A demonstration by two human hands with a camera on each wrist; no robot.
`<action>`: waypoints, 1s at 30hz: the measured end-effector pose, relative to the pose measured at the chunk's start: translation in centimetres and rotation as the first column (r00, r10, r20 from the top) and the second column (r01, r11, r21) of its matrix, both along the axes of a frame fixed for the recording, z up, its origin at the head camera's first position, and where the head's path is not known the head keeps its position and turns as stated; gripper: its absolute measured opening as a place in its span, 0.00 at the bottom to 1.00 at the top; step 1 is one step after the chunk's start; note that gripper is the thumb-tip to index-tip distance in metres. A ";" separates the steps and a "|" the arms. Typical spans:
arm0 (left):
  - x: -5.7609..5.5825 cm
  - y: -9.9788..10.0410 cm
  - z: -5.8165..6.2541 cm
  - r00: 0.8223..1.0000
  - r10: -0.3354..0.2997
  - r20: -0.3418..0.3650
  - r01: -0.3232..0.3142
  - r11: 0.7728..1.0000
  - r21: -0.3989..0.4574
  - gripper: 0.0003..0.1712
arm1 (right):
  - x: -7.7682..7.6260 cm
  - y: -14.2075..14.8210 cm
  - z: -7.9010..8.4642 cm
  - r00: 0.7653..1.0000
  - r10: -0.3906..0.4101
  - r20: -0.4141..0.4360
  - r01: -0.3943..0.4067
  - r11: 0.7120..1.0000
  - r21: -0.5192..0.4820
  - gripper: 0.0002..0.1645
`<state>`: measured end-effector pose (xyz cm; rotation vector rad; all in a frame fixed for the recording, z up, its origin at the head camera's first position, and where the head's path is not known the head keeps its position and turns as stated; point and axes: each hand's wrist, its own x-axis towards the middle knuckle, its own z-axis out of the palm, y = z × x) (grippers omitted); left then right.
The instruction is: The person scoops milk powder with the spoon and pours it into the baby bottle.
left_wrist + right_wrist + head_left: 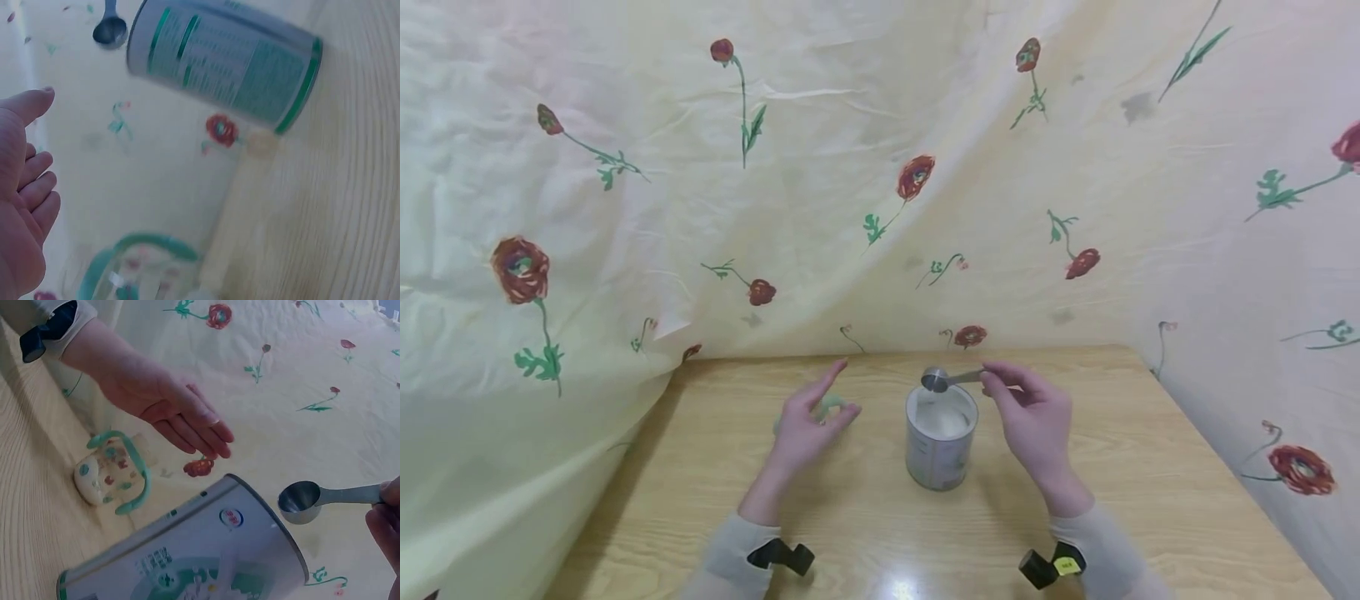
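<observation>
Scooping seemed underway, steadiness needed next: a grey metal spoon was pinched by the right grip, twelve o'clock over a white cylindrical tin; left grip released.

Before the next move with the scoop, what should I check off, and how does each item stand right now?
1. Scoop gripped: ok; the right hand pinches its handle.
2. Can upright and open: ok; it stands on the table without a lid.
3. Left hand free: ok; it is open and holds nothing.
4. Can steadied: not ok; neither hand touches it.
5. Scoop clear of the can: cannot tell; it is very close above it.
6. Scoop filled: cannot tell; its inside is too dark.
</observation>
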<state>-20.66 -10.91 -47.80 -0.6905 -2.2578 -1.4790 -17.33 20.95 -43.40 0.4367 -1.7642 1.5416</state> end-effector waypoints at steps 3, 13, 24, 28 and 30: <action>0.2 1.7 0.0 0.998 -0.029 0.052 0.031 0.999 -0.041 0.44 | 0.0 0.5 0.0 0.998 -0.018 -0.065 0.028 0.988 0.151 0.12; 0.2 6.2 -0.7 0.971 -0.172 0.164 0.187 0.979 -0.076 0.54 | -0.9 2.0 -1.2 0.958 0.080 -0.276 0.110 0.787 0.608 0.12; -0.1 7.9 -1.6 0.937 -0.260 0.231 0.273 0.962 -0.024 0.56 | -1.1 2.8 -1.1 0.922 0.161 -0.352 0.162 0.666 0.728 0.16; -0.2 8.2 -1.8 0.921 -0.275 0.277 0.285 0.959 0.003 0.57 | -1.2 3.0 -0.8 0.881 0.211 -0.423 0.206 0.635 0.744 0.20; -0.2 8.2 -1.8 0.910 -0.281 0.304 0.286 0.958 0.029 0.58 | -1.3 3.1 -0.7 0.852 0.239 -0.465 0.232 0.625 0.745 0.23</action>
